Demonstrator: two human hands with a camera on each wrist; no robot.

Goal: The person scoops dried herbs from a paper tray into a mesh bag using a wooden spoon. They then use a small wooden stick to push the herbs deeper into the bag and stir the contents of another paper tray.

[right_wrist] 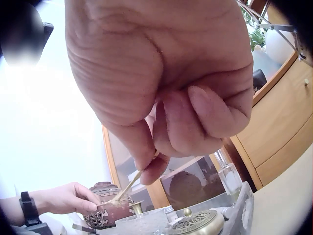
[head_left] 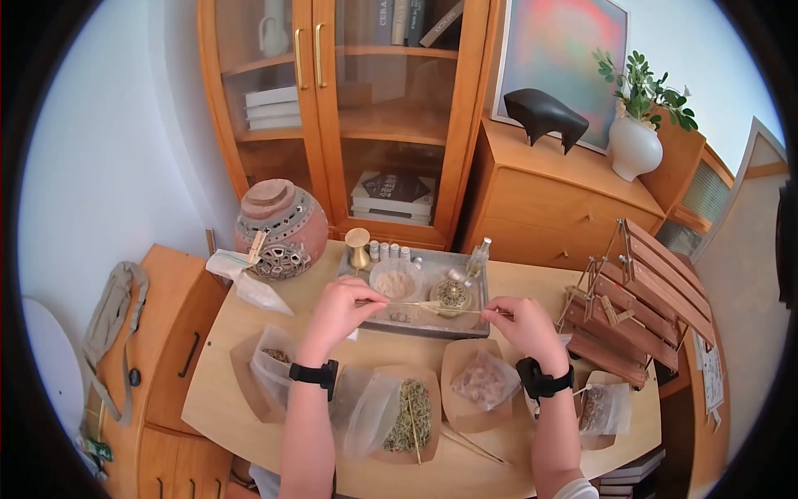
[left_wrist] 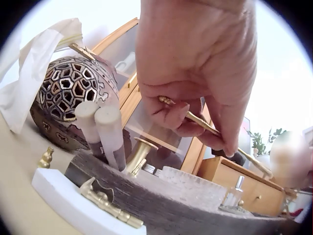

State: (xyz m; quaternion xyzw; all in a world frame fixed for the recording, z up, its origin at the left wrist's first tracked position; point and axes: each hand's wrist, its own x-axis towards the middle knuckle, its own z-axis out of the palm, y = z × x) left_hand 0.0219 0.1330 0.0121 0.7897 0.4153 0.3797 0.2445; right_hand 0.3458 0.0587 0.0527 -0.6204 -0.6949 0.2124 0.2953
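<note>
Above the grey tray, my left hand [head_left: 342,309] pinches a slim brass incense tool [left_wrist: 198,120] with a knobbed ornamental end and a flattened tip. Facing it from the right, my right hand [head_left: 525,328] pinches a thin gold-coloured stick [right_wrist: 131,184] with a wider pale end. Both tips come together between the hands, overlapping in the right wrist view. Below them on the tray [head_left: 378,326] stand a clear bowl of pale powder [head_left: 395,281] and a round brass burner with a pierced lid [head_left: 451,293].
Bags of dried plant matter [head_left: 407,420] and pinkish lumps [head_left: 484,381] lie in paper trays along the front. A patterned clay pot [head_left: 283,224] stands back left, a folding wooden rack [head_left: 636,291] at right. A brass cup [head_left: 357,248] and glass bottle [head_left: 478,258] rise behind the tray.
</note>
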